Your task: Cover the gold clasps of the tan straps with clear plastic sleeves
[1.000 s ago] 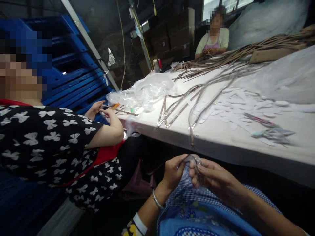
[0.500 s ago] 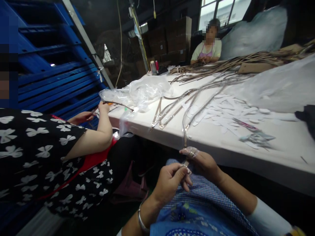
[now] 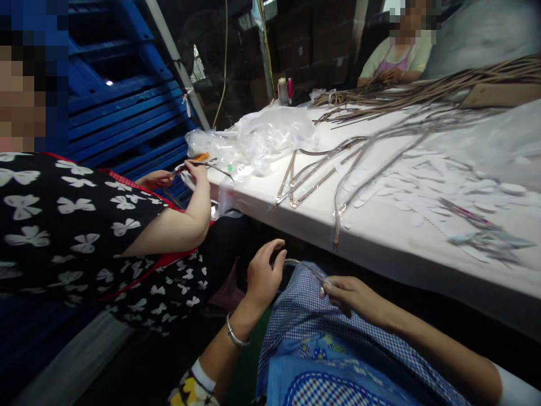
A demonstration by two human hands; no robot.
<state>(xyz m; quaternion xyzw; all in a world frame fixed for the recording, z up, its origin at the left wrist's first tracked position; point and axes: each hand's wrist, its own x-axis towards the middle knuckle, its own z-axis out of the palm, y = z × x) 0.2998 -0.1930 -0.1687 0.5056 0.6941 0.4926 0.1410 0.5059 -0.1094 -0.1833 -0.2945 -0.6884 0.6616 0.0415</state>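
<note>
My right hand (image 3: 349, 293) is closed in a pinch on a thin strap (image 3: 307, 267), which looks wrapped in clear plastic, above my lap. The strap curves up and left to my left hand (image 3: 264, 273). That hand is raised, thumb and fingers apart, with the strap passing close to the thumb; where it runs behind the hand is hidden. Beyond my hands, another strap (image 3: 336, 225) with a metal end hangs over the table edge. More straps with metal fittings (image 3: 291, 194) lie on the white table (image 3: 249, 197).
To my left a co-worker's hands (image 3: 194, 169) hold a dark strap. White pieces (image 3: 439, 186) and pink-handled snips (image 3: 465, 211) lie on the right. Clear plastic bags (image 3: 270, 132), a long strap bundle (image 3: 422, 96) and another person (image 3: 397, 62) are farther back.
My hands have moved apart, the left upward and leftward with its fingers opening, the right slightly down. The strap now stretches between them. My view has turned left and down.
</note>
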